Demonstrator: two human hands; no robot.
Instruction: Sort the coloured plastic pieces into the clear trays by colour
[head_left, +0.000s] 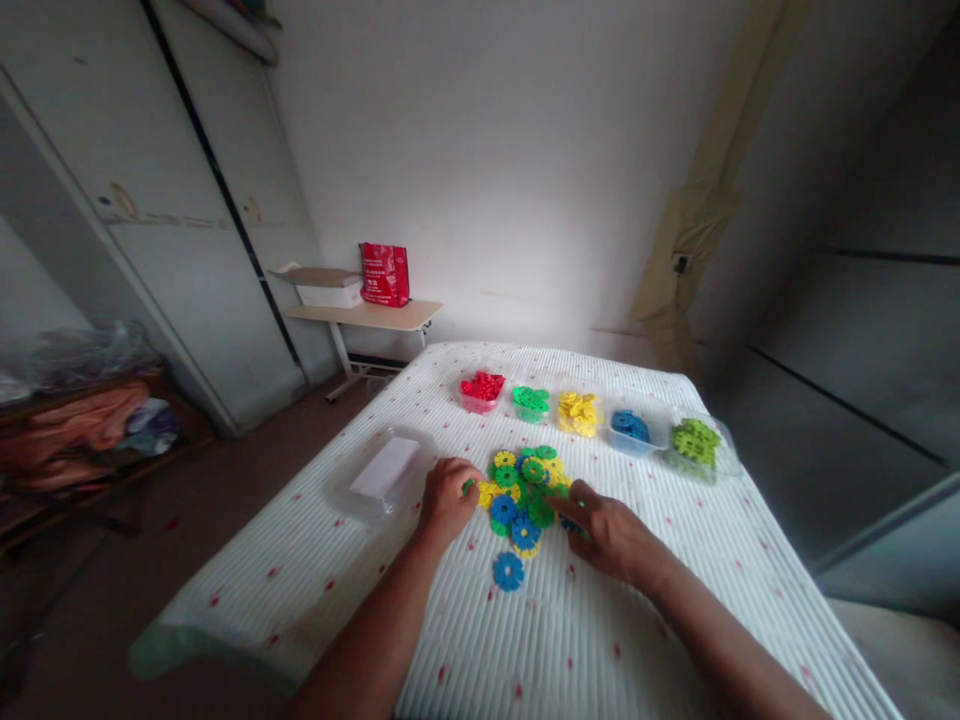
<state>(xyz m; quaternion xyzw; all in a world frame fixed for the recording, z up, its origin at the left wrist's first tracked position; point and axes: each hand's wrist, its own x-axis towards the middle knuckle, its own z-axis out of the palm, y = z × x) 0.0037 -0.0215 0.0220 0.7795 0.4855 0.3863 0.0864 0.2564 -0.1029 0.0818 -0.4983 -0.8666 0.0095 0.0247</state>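
Note:
A loose pile of notched plastic discs lies on the covered table, with yellow, green and blue ones overlapping. One blue disc lies apart, nearer to me. At the pile's left edge my left hand is closed, its fingers curled around a green disc that shows only in part. From the right, my right hand reaches in with its index finger stretched onto the green discs. Its other fingers are bent and partly hidden, close over a dark blue disc.
Behind the pile stands a row of clear tubs with red, green, yellow, blue and light green pieces. A clear plastic box is at left. A side table holds a red bag.

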